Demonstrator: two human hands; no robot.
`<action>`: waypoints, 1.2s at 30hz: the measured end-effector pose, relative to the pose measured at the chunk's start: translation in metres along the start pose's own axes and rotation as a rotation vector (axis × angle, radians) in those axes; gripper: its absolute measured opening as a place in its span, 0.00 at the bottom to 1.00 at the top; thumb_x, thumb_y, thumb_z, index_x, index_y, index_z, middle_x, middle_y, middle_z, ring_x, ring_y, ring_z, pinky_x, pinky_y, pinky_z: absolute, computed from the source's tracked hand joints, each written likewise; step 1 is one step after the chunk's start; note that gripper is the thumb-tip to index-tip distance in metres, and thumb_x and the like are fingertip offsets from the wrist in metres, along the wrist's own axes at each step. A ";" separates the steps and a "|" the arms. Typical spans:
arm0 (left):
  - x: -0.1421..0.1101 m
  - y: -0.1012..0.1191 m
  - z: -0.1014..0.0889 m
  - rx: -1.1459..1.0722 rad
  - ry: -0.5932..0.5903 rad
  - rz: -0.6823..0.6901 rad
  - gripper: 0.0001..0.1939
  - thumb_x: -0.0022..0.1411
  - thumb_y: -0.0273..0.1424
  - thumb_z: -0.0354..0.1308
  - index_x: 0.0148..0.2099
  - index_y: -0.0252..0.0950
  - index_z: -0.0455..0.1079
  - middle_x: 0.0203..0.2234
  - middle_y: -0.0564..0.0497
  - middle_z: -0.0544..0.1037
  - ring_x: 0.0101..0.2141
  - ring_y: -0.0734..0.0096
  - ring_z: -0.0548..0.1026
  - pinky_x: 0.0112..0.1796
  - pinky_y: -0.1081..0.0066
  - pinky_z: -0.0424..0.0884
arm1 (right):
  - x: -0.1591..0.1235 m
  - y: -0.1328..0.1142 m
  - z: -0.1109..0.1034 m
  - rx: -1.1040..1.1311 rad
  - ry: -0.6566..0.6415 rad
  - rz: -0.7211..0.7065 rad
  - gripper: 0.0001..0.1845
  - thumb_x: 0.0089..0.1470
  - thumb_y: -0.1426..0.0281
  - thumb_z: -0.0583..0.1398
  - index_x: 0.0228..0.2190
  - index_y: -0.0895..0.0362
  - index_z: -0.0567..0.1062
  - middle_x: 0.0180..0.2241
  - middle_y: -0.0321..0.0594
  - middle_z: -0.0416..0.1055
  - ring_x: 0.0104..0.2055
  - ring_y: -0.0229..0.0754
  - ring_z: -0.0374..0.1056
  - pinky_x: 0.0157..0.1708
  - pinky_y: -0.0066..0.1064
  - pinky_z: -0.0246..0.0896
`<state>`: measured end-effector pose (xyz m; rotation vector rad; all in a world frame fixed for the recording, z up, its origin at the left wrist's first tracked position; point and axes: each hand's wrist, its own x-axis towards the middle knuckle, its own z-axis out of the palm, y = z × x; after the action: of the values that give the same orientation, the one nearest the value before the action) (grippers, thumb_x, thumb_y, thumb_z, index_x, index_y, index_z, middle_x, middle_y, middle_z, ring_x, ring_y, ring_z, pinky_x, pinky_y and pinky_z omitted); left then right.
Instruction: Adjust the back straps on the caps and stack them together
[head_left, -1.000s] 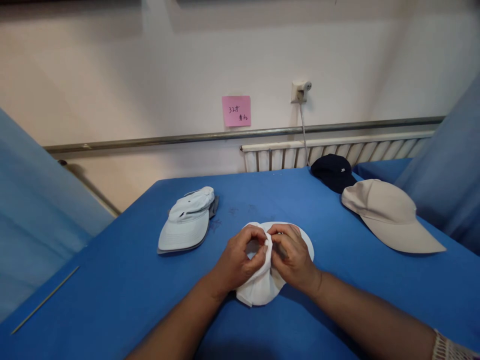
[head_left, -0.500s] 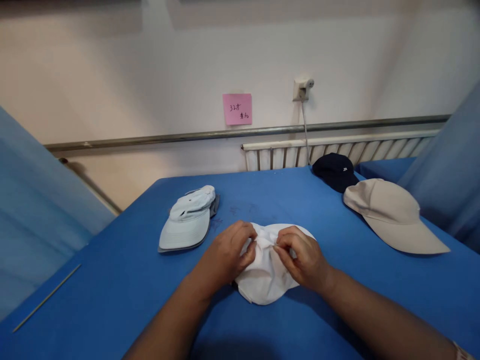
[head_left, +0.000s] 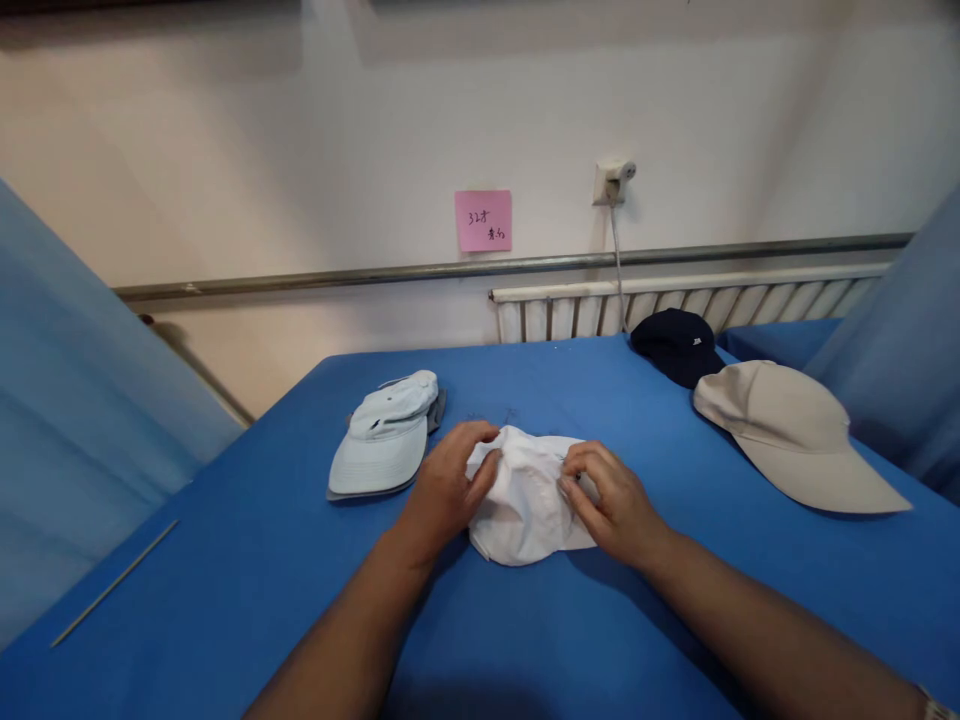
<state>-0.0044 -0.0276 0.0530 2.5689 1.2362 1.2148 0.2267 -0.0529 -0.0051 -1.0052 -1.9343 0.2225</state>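
Note:
A rumpled white cap (head_left: 525,505) lies on the blue-covered table in front of me, its crown creased and its brim pointing away to the right. My left hand (head_left: 454,480) grips the cap's left side, thumb and fingers bent on the cloth. On the right, my right hand (head_left: 611,505) pinches the cap near where crown and brim meet. Part of the brim is hidden behind my right fingers. Left of my left hand sits a pale blue cap (head_left: 382,440), stacked over a darker grey one.
A beige cap (head_left: 787,420) and a navy cap (head_left: 675,345) lie at the right of the blue table (head_left: 247,570). A thin stick (head_left: 116,582) rests at the left. Behind are a radiator (head_left: 570,315), a metal rail (head_left: 375,273) and a plugged socket (head_left: 611,185). Curtains (head_left: 90,420) hang at both sides.
Both hands have shifted slightly away from me with the white cap. The bunched cloth between my fingers has spread out, and the hands sit a little farther apart.

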 end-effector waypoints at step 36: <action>-0.001 -0.015 -0.011 0.263 -0.177 -0.275 0.10 0.63 0.34 0.49 0.40 0.38 0.71 0.34 0.48 0.79 0.34 0.63 0.75 0.34 0.68 0.65 | -0.003 -0.021 -0.008 0.088 -0.003 -0.085 0.06 0.54 0.77 0.56 0.32 0.53 0.65 0.35 0.41 0.69 0.38 0.43 0.67 0.38 0.36 0.64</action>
<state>-0.0214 -0.0215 0.0543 2.4903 1.7353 0.8025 0.2217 -0.0708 0.0083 -0.8640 -1.9483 0.2583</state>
